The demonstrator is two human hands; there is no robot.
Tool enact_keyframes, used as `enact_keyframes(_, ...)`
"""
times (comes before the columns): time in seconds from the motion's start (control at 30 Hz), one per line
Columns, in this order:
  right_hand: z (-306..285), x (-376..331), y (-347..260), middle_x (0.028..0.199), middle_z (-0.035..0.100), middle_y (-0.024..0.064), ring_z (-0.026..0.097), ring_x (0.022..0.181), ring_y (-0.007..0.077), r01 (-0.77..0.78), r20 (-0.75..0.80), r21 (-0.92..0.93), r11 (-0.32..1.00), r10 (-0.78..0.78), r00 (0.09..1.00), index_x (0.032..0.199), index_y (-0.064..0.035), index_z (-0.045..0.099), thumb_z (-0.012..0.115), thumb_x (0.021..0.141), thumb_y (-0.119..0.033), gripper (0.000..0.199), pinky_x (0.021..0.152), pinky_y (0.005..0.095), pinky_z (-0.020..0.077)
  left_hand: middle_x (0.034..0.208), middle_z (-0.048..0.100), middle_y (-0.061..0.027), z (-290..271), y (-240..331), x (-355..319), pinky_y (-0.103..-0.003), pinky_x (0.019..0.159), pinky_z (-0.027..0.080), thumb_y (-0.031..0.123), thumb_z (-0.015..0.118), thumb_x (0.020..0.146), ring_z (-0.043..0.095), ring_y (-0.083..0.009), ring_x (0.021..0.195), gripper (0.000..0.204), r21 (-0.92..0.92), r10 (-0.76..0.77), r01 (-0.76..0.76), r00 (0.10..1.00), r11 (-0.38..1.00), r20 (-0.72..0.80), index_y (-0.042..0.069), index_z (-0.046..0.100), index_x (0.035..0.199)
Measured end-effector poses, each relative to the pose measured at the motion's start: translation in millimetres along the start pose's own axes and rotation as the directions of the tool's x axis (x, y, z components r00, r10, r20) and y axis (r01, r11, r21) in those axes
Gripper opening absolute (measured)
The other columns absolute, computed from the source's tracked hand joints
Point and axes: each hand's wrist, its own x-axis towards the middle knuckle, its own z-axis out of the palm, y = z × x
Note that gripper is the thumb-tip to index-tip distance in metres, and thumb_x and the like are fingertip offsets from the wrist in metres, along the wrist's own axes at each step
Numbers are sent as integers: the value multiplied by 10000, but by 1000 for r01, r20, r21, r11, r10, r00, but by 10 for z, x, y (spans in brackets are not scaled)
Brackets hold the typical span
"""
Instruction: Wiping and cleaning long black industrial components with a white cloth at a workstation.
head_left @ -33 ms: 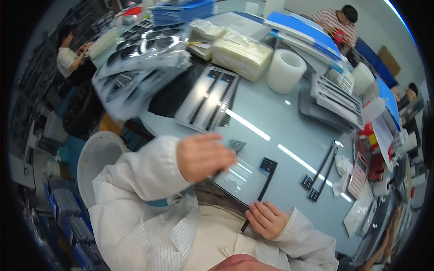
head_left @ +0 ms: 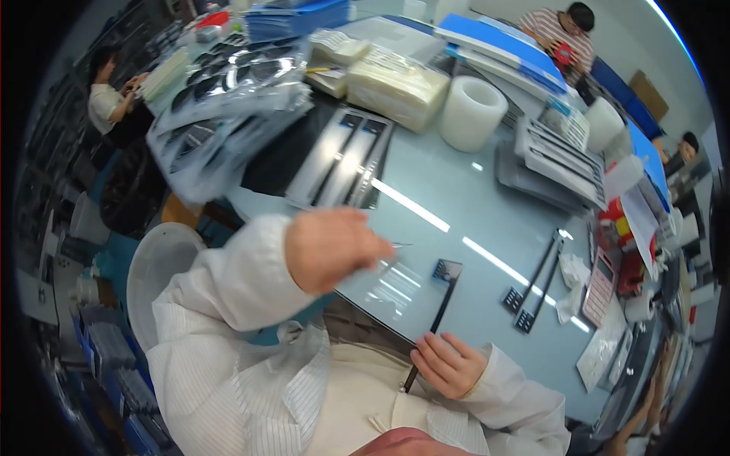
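My left hand [head_left: 333, 249] is raised over the table's near edge, smeared by motion. Its fingers look pinched, and a thin scrap of clear film [head_left: 403, 245] sticks out at the fingertips. My right hand [head_left: 450, 365] grips the lower part of a long, narrow black strip [head_left: 442, 310] at the table edge. The strip's far end widens into a rectangular head with a bluish, shiny face, resting on or just above the table. Two similar black strips [head_left: 538, 292] with slotted heads lie to the right of it.
Beyond my left hand lies a clear tray [head_left: 346, 156] holding black strips. Behind are bagged parts [head_left: 236, 99], a wrapped pale stack [head_left: 395, 87] and a clear film roll [head_left: 473, 114]. Stacked trays [head_left: 555, 163] and a pink calculator [head_left: 599, 285] stand right. A white bin [head_left: 156, 262] is at left.
My left hand has shifted slightly left and up, and the film scrap at its fingertips now shows nearly edge-on. My right hand keeps its grip on the strip. The whole view has shifted a little.
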Motion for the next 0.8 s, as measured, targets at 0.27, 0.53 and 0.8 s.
enact_keyframes(0.27,-541,-70,842,845,665,100,625,704,176,-530,-504,411,741,670,545,1002,-7,654,598,866,-14,147,637,258,497,786,654,-59,332,-558,870,-223,583,489,233,518,984,593,-105,621,264,-769,-643,418,766,484,13,20,654,1062)
enact_keyframes(0.53,-279,-709,1641,836,675,66,532,558,32,-454,131,888,-77,987,88,1113,-6,634,612,927,-165,246,489,156,392,735,631,-39,1407,-864,1456,-197,499,412,273,523,982,509,-67,517,286,-702,-610,635,707,323,359,42,631,1114)
enact_keyframes(0.8,-31,-836,1816,977,677,92,613,699,84,-640,92,768,-36,994,54,1223,-1,572,675,877,-189,406,575,185,454,1001,663,-113,1948,-879,1589,-327,671,511,275,613,915,607,-182,699,461,-413,-577,666,745,621,335,7,509,1275)
